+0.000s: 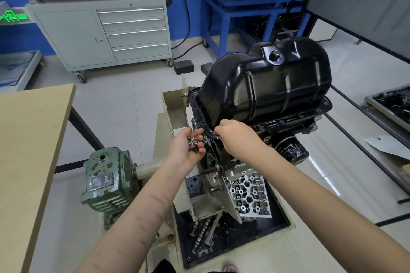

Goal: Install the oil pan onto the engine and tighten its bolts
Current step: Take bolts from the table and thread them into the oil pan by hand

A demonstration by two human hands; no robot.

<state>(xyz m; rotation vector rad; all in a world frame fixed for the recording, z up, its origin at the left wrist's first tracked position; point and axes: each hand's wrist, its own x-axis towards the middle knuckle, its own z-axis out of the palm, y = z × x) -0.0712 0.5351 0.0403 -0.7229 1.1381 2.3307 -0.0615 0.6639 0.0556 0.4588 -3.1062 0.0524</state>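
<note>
The glossy black oil pan [266, 86] sits upside up on the engine block [288, 126], its flange lined with bolt holes. My left hand [186, 148] is cupped palm-up just left of the pan's near corner and holds several small silver bolts [192, 142]. My right hand [235, 135] has its fingers curled at the flange's near-left corner, pinching something small there; the item itself is hidden by the fingertips. A black oil filter [291, 150] sticks out of the engine below my right wrist.
The engine hangs on a beige stand [170, 117] with a green gearbox [106, 182] at left. A cylinder head [248, 197] and camshaft [199, 235] lie in the tray below. A wooden table [28, 150] is at left, a grey tool cabinet [102, 33] behind.
</note>
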